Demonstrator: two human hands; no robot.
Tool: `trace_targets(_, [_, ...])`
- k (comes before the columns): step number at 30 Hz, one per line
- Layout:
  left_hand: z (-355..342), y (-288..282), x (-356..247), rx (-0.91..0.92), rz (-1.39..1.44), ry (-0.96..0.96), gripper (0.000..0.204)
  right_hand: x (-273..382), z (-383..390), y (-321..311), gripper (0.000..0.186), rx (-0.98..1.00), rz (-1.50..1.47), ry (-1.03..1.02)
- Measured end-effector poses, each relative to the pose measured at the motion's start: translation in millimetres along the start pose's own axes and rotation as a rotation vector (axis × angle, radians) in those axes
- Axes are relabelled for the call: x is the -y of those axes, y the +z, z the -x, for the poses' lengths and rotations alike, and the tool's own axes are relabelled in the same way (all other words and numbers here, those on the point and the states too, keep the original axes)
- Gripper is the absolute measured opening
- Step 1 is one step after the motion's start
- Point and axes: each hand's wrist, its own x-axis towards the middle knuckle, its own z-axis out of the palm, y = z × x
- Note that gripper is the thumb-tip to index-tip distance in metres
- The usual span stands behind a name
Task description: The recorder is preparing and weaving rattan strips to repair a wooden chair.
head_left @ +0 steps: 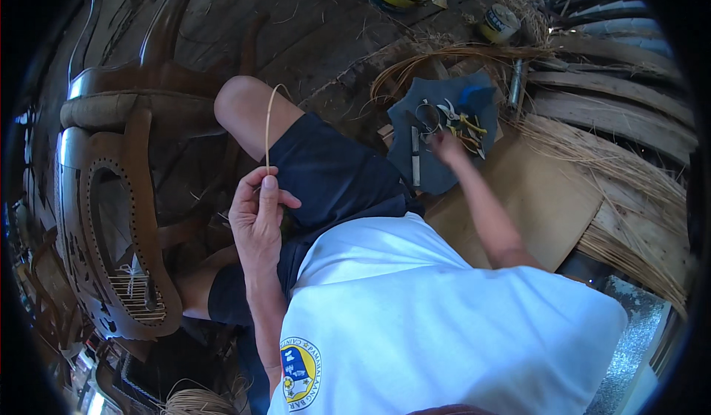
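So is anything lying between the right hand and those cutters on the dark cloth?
Nothing visible does. The right hand is already at the edge of the dark cloth, with the yellow-handled cutters just beyond its fingertips. A wire ring and a slim knife-like tool lie to the side, not across the reach.

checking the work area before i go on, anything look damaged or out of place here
The wooden chair lies tipped on its side, and its oval seat opening is only partly woven at one end, the rest open. Loose cane strands sprawl over the boards. The left hand pinches one thin cane strip; the right hand reaches the tools.
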Motion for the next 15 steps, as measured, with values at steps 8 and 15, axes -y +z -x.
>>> trace_targets(8, [2,-9,14,0.067,-0.018,-0.182,0.019,-61,10,118,0.055,-0.13,-0.028,-0.013])
trace_targets(15, [3,-19,14,0.034,-0.016,-0.177,0.017,-86,47,80,0.032,-0.046,-0.429,0.143])
